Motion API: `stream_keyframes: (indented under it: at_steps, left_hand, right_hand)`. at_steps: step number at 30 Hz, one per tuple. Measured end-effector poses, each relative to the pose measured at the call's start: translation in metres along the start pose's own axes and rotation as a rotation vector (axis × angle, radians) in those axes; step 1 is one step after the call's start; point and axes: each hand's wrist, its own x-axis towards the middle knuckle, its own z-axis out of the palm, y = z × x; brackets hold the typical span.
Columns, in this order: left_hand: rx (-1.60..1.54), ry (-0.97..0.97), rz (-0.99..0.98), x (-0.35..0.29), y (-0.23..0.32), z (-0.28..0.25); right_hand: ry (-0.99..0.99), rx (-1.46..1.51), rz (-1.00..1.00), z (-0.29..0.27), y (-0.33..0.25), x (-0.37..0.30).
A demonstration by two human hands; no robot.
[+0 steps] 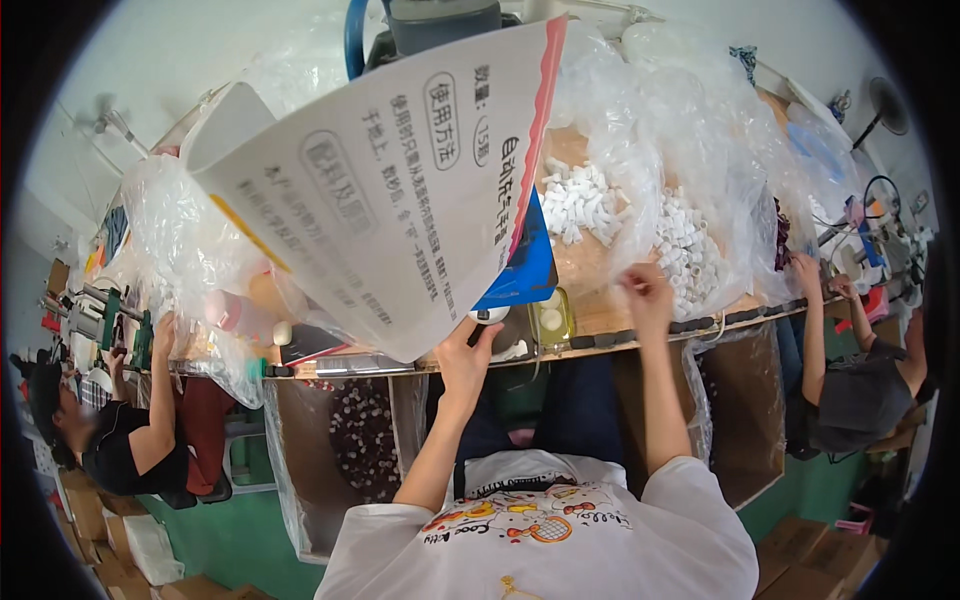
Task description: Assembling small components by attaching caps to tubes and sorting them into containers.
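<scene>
My left hand (463, 365) is at the front edge of the table, under a large printed paper sheet (380, 190) that hides some of its fingertips. Thumb and forefinger are bent toward each other beside a small round white part (490, 315); whatever is between them is hidden. My right hand (648, 295) hovers over the table edge with its fingers curled together. It is slightly blurred, and anything in it is too small to make out. Just past it lies a heap of small white plastic pieces (690, 255), with a second heap of white pieces (583, 203) further left.
A blue machine part (520, 265) stands behind the sheet. Clear plastic bags (640, 110) cover much of the tabletop. Below the edge, an open box (365, 430) holds many small dark pieces. A person (140, 440) works at left, another person (865, 390) at right.
</scene>
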Motion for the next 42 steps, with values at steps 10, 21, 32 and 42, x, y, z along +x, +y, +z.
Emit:
stream_keyframes:
  at_steps: [10,21,32,42]
  left_hand:
    - [-0.007,0.005,-0.086,0.008,-0.026,-0.006]
    - [0.148,-0.050,0.052,0.003,-0.010,-0.002]
    - [-0.118,-0.092,-0.150,-0.002,0.002,-0.013]
    - [0.102,-0.504,-0.133,0.022,0.042,-0.073]
  right_hand:
    - [-0.217,0.322,0.166,0.083,-0.078,-0.043]
    - [-0.251,0.001,-0.660,0.121,-0.110,-0.058]
    - [-0.352,-0.212,-0.029,0.101,-0.036,0.031]
    - [-0.277,-0.321,-0.291,0.108,-0.014,0.027]
